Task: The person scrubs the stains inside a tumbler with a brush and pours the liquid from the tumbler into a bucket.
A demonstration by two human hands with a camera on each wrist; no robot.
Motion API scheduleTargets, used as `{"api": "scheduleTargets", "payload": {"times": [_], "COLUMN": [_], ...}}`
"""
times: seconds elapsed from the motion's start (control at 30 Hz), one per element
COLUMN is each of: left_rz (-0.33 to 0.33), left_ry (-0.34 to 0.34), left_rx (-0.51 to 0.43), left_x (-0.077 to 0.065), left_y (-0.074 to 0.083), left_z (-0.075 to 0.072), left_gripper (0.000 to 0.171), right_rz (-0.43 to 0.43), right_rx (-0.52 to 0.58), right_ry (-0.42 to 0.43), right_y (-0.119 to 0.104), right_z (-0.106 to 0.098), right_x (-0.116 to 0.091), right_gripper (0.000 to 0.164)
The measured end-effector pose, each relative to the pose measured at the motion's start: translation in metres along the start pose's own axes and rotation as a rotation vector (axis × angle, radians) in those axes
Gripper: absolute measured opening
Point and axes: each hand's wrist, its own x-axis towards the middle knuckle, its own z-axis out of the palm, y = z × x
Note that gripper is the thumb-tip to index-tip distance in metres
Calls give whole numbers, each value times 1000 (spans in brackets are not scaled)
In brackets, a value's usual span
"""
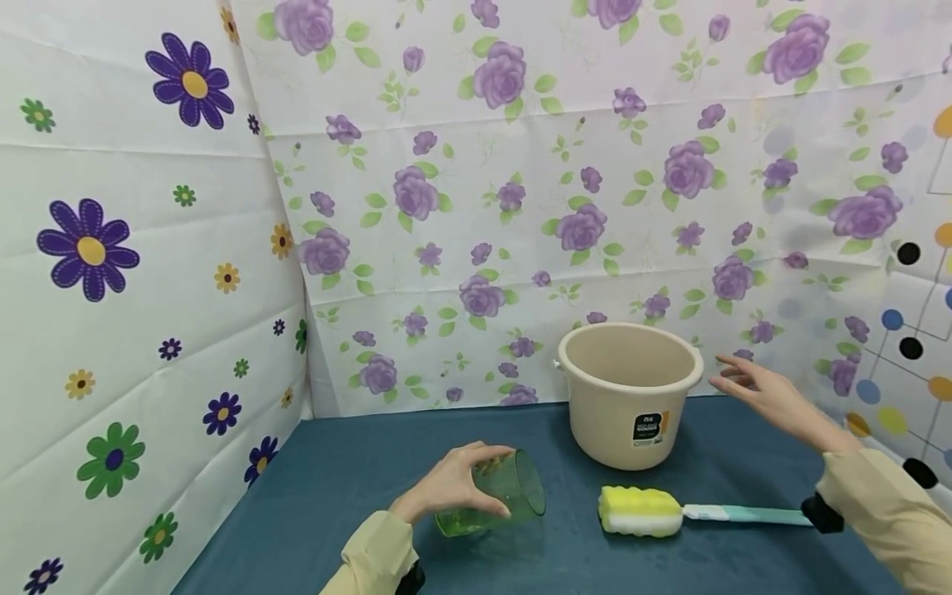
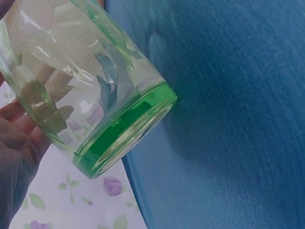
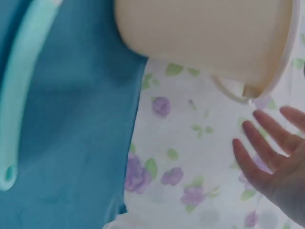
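My left hand [image 1: 459,482] grips a clear green cup [image 1: 521,483], thumb on one side and fingers on the other. The cup is tilted, its mouth turned to the right in the head view; its thick green base [image 2: 126,131] is close to the table in the left wrist view. My right hand [image 1: 769,398] is held with fingers extended beside the right rim of a cream bucket [image 1: 621,421], holding nothing. In the right wrist view the fingers [image 3: 264,138] are apart from the bucket, near its handle joint. The bucket stands upright at the back of the table.
A sponge brush with a yellow and white head [image 1: 641,511] and a mint handle [image 1: 766,515] lies in front of the bucket, under the right forearm. The blue tabletop [image 1: 357,463] meets flower-print sheets [image 1: 446,248] at the back and sides.
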Motion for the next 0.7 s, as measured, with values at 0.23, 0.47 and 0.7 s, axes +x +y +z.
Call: {"api": "scheduleTargets", "payload": {"times": [0.23,0.47,0.7], "left_rz": [6,10,1], "left_ry": [-4,-3,-6], "left_rx": [8,-1,-2], "left_x": [1,3,1], "left_y": [-2,-2,-2], "left_z": [0,1,-2], "left_gripper": [73,72,73], "right_rz": [57,37,100], "right_rx": [27,27,112], "right_ry": [-90,-116,-165], "right_y": [-9,-8,-7], "right_z": [9,15,25], "right_x": [32,47,54], "right_gripper": [82,84,87]}}
